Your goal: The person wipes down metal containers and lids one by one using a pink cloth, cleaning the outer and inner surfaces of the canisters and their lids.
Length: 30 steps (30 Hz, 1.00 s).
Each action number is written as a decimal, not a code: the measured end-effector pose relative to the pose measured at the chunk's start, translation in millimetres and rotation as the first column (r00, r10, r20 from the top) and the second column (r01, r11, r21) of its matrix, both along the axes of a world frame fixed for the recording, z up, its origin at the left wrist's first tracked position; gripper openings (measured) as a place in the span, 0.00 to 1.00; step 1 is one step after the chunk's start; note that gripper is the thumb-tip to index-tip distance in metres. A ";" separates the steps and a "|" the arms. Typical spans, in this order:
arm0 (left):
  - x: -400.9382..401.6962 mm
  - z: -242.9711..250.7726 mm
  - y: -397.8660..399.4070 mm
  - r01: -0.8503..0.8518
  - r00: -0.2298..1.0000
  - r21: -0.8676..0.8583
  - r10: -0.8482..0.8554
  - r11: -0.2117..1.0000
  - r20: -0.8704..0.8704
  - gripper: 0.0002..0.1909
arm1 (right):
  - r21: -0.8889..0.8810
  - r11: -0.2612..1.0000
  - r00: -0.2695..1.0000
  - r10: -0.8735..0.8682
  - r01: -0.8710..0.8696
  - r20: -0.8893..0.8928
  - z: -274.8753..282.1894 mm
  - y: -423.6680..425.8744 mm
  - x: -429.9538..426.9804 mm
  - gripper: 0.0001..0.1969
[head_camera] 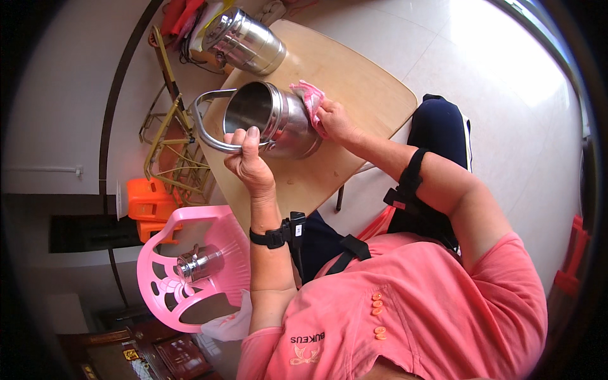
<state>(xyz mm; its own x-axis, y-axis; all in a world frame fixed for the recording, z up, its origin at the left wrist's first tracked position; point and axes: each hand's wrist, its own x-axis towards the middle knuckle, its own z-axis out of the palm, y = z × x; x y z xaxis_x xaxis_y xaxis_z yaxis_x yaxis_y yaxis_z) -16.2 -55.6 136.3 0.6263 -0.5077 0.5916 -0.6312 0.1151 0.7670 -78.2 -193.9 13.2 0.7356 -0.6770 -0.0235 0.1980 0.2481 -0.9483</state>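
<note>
A stainless steel pail [297, 126] leans tilted over the wooden tabletop [375, 85], its open mouth facing left. My left hand [251, 164] grips its curved metal handle [202, 124] close to the joint at the rim. In my right hand [336, 121] is a bunched pink and white cloth [311, 99], held against the pail's outer wall near the base. The base's contact with the table cannot be made out. Farther back on the same table stands a lidded stainless steel container [247, 42].
Left of the table are a pink plastic chair [175, 228] with a small metal vessel [202, 263] on it, orange plastic stools [149, 199] and a folding metal frame [166, 137]. A white plastic bag [230, 320] hangs by the chair. Red fabric [183, 16] lies behind the container.
</note>
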 end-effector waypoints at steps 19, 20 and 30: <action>0.4 -9.4 23.6 0.020 0.999 -0.122 -0.025 0.992 -0.039 0.28 | -0.416 0.898 0.969 -0.047 0.147 0.241 25.6 -2.2 -8.9 0.18; -0.9 -11.9 24.7 -0.035 0.993 -0.174 0.015 0.984 -0.119 0.29 | -0.374 0.922 0.983 -0.033 0.101 0.183 25.2 -1.5 -10.2 0.18; 28.2 -50.9 56.2 -0.071 0.843 -0.195 -0.046 0.978 -0.536 0.22 | -0.173 0.976 0.990 0.137 -0.129 0.036 39.9 5.4 -24.8 0.18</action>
